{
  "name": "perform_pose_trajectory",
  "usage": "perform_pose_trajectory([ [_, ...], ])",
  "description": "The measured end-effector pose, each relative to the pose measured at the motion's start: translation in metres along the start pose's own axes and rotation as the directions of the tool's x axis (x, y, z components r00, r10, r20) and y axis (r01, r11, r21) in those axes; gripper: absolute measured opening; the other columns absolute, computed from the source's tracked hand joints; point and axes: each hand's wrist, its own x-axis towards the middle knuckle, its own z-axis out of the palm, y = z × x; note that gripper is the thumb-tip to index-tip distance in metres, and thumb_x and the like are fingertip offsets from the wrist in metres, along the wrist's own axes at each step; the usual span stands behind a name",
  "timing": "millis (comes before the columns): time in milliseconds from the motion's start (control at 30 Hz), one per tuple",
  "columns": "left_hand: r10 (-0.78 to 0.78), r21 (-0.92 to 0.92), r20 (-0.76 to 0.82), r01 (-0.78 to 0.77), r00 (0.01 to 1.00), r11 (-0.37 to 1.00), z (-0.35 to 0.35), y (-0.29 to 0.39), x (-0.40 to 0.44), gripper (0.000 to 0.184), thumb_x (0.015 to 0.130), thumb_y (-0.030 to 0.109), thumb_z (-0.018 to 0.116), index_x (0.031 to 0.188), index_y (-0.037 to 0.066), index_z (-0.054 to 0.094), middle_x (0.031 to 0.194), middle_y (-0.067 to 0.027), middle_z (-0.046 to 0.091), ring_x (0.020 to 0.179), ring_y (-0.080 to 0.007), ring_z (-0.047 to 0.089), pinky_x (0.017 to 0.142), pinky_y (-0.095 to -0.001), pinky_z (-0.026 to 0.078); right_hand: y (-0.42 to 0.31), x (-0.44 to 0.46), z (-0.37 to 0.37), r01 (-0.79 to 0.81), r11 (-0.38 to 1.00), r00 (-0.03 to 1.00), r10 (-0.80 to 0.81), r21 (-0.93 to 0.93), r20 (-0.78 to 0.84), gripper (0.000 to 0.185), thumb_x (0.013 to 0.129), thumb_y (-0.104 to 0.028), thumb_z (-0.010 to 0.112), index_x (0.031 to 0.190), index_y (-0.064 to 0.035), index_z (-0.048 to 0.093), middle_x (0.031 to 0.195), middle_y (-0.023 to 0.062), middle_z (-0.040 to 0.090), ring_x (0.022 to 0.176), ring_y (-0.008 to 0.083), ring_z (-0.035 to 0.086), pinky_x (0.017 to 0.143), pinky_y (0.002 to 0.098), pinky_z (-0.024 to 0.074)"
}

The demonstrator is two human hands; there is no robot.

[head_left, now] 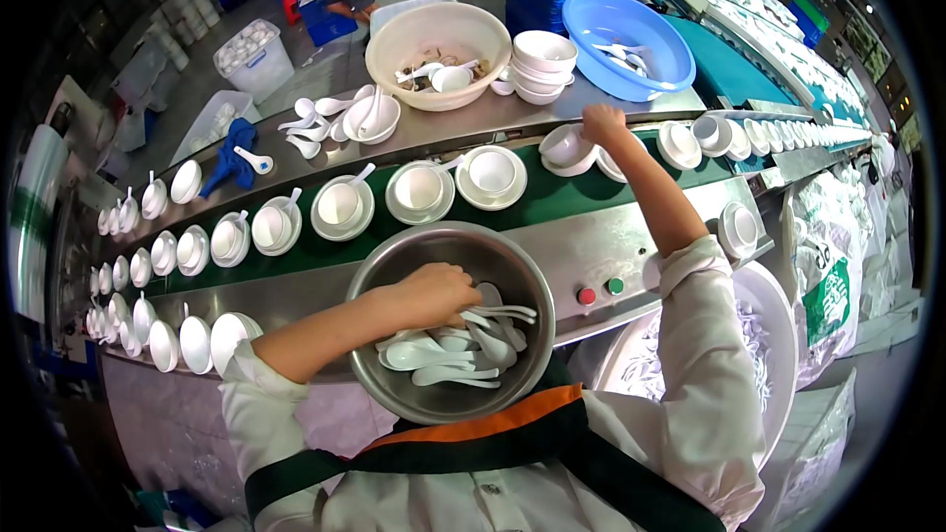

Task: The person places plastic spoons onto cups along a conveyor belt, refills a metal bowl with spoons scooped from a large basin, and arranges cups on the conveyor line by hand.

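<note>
My left hand (441, 293) is closed over the pile of white soup spoons (463, 348) inside a round steel bowl (370, 355). Spoon handles stick out by its fingertips, and its fingers grip at least one. Across the green conveyor belt (379, 234), my right hand (603, 124) is closed at the right rim of a small white bowl (565, 148); whether it holds anything is hidden. Left of that bowl stands a white cup on a saucer (492, 175), in line with other sets, several with spoons.
Behind the belt are a cream basin (424, 34), stacked white bowls (542, 64) and a blue basin (631, 49). Red and green buttons (600, 291) sit on the near ledge. A large white tub (774, 335) stands at right. Another person's leg (355, 0) shows far back.
</note>
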Motion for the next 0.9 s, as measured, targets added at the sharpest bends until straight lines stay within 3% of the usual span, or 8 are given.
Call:
perform_pose_trajectory([
  [100, -0.152, -0.175, 0.138, 0.175, 0.979, 0.969, -0.021, 0.005, -0.006, 0.033, 0.07, 0.021, 0.067, 0.099, 0.007, 0.058, 0.084, -0.0094, 0.057, 0.086, -0.025, 0.055, 0.073, -0.0366, 0.043, 0.009, -0.011, 0.008, 0.074, 0.98, 0.97, -0.114, 0.186, 0.216, 0.016, 0.07, -0.007, 0.054, 0.08, -0.0025, 0.066, 0.081, 0.018, 0.064, 0.076, 0.0332, 0.063, 0.07, 0.0424, 0.0494],
  [233, 0.017, -0.153, -0.046, -0.024, 0.999, 0.988, -0.028, -0.012, -0.023, 0.024, 0.073, 0.02, 0.065, 0.093, 0.006, 0.06, 0.082, -0.0096, 0.058, 0.079, -0.0231, 0.057, 0.068, -0.0334, 0.045, -0.018, -0.032, -0.004, 0.171, 0.867, 0.982, -0.189, 0.467, -0.009, 0.021, 0.066, -0.005, 0.055, 0.084, 0.0007, 0.065, 0.078, 0.0224, 0.062, 0.077, 0.0361, 0.061, 0.072, 0.0406, 0.0486],
  [400, -0.121, -0.76, 0.016, 0.091, 0.993, 0.644, -0.067, -0.03, -0.022, 0.013, 0.076, 0.015, 0.065, 0.084, 0.004, 0.061, 0.076, 0.0004, 0.059, 0.073, -0.0065, 0.053, 0.067, -0.0237, 0.043, -0.046, -0.034, 0.026, 0.144, 0.873, 0.947, -0.259, 0.467, 0.192, 0.025, 0.07, -0.01, 0.058, 0.093, 0.0011, 0.061, 0.082, 0.0236, 0.061, 0.081, 0.0389, 0.058, 0.072, 0.0431, 0.0462],
  [467, -0.23, -0.591, -0.249, 0.041, 0.941, 0.806, -0.083, -0.048, -0.019, 0.01, 0.076, 0.014, 0.065, 0.078, 0.004, 0.062, 0.07, 0.001, 0.058, 0.068, -0.0064, 0.053, 0.065, -0.0229, 0.044, -0.052, -0.033, 0.021, 0.263, 0.859, 0.958, -0.287, 0.439, -0.013, 0.024, 0.072, -0.009, 0.058, 0.094, 0.0005, 0.06, 0.082, 0.0237, 0.061, 0.08, 0.0383, 0.059, 0.072, 0.0427, 0.0465],
  [567, -0.486, -0.629, -0.446, 0.124, 0.751, 0.768, -0.099, -0.076, -0.013, 0.023, 0.079, 0.02, 0.064, 0.065, 0.003, 0.057, 0.059, 0.0027, 0.05, 0.055, -0.0043, 0.042, 0.049, -0.0226, 0.035, -0.083, -0.063, -0.049, 0.346, 0.9, 0.914, -0.259, 0.266, -0.311, 0.02, 0.076, -0.007, 0.056, 0.095, -0.0016, 0.059, 0.08, 0.0223, 0.061, 0.077, 0.0352, 0.06, 0.069, 0.0412, 0.048],
  [700, -0.408, -0.35, -0.735, 0.213, 0.541, 0.912, -0.09, -0.134, 0.011, 0.022, 0.077, 0.02, 0.065, 0.073, -0.001, 0.062, 0.055, -0.005, 0.054, 0.05, -0.0121, 0.049, 0.049, -0.0276, 0.039, -0.14, -0.127, -0.118, 0.725, 0.603, 0.642, -0.766, 0.334, -0.012, 0.017, 0.077, -0.011, 0.055, 0.092, -0.0035, 0.06, 0.074, 0.0149, 0.063, 0.068, 0.0316, 0.062, 0.06, 0.0374, 0.0504],
  [767, -0.353, -0.204, -0.774, 0.322, 0.525, 0.925, -0.083, -0.154, 0.025, 0.02, 0.074, 0.018, 0.065, 0.079, -0.001, 0.063, 0.061, -0.0121, 0.057, 0.053, -0.0206, 0.053, 0.052, -0.0326, 0.042, -0.174, -0.172, -0.121, 0.829, 0.558, 0.496, -0.773, 0.052, 0.396, 0.02, 0.078, -0.015, 0.053, 0.096, -0.0054, 0.059, 0.07, 0.0128, 0.063, 0.063, 0.0294, 0.063, 0.054, 0.0369, 0.0496],
  [900, -0.456, -0.174, -0.628, 0.458, 0.63, 0.872, -0.058, -0.165, 0.04, 0.016, 0.074, 0.018, 0.062, 0.076, 0.002, 0.063, 0.072, -0.0166, 0.059, 0.068, -0.032, 0.058, 0.061, -0.0403, 0.044, -0.179, -0.197, -0.079, 0.813, 0.559, 0.535, -0.828, 0.161, 0.169, 0.027, 0.077, -0.016, 0.054, 0.102, -0.0055, 0.054, 0.066, 0.0121, 0.062, 0.058, 0.0271, 0.062, 0.049, 0.0379, 0.048],
])
